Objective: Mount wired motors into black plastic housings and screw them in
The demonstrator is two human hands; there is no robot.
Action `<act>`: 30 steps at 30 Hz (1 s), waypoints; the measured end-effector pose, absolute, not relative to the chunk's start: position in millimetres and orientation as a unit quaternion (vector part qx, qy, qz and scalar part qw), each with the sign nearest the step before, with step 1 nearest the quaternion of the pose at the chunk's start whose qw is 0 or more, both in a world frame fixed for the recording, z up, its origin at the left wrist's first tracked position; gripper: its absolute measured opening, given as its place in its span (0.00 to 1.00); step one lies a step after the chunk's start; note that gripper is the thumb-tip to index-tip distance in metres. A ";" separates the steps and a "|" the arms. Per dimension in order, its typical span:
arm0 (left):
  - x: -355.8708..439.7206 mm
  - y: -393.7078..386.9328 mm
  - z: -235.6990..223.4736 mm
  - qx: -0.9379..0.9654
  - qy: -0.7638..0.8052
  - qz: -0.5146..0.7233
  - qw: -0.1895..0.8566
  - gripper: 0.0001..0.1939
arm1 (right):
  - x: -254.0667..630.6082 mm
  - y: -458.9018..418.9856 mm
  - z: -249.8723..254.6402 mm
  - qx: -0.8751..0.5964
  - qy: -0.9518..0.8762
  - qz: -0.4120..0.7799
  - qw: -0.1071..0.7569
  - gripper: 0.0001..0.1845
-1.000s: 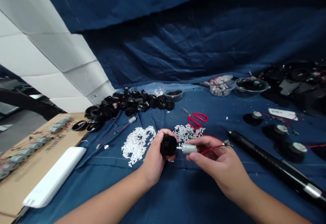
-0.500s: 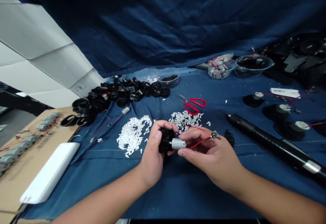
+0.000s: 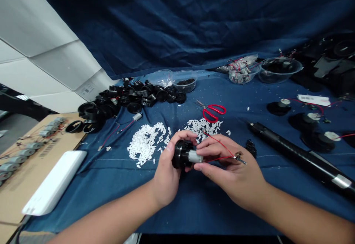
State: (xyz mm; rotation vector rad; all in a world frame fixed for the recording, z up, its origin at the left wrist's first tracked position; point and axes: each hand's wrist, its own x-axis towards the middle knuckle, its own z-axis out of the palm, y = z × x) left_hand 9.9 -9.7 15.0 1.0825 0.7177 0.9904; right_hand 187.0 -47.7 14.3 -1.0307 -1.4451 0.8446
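My left hand (image 3: 169, 170) is wrapped round a black round plastic housing (image 3: 181, 153). My right hand (image 3: 230, 171) pinches a small silver motor (image 3: 195, 157) whose front end sits inside that housing. Thin red wires (image 3: 222, 151) run from the motor over my right fingers to a small metal clip. Both hands hover over the blue cloth (image 3: 194, 203), just in front of two heaps of small white plastic pieces (image 3: 146, 144).
A pile of black housings (image 3: 122, 101) lies at the back left, red scissors (image 3: 212, 111) behind the hands, a long black tool (image 3: 299, 157) to the right. Clear bowls (image 3: 280, 68) stand at the back. A white box (image 3: 52, 186) and cardboard (image 3: 24, 177) with motors lie left.
The motor has gone from apart, beside the housing, to pushed into it. Both hands have closed together, and the view has tilted down a little.
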 end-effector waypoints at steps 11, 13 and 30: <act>15.0 -11.8 21.0 0.489 0.307 0.481 0.660 0.31 | 183.2 -51.3 11.5 -0.399 -0.648 0.296 0.577 0.13; 15.6 -14.9 19.4 0.497 0.289 0.481 0.662 0.29 | 181.0 -52.0 9.7 -0.378 -0.660 0.271 0.590 0.14; 9.5 7.8 94.2 0.843 0.168 0.376 0.345 0.41 | 194.9 -48.9 46.3 -0.280 -0.309 0.701 0.579 0.21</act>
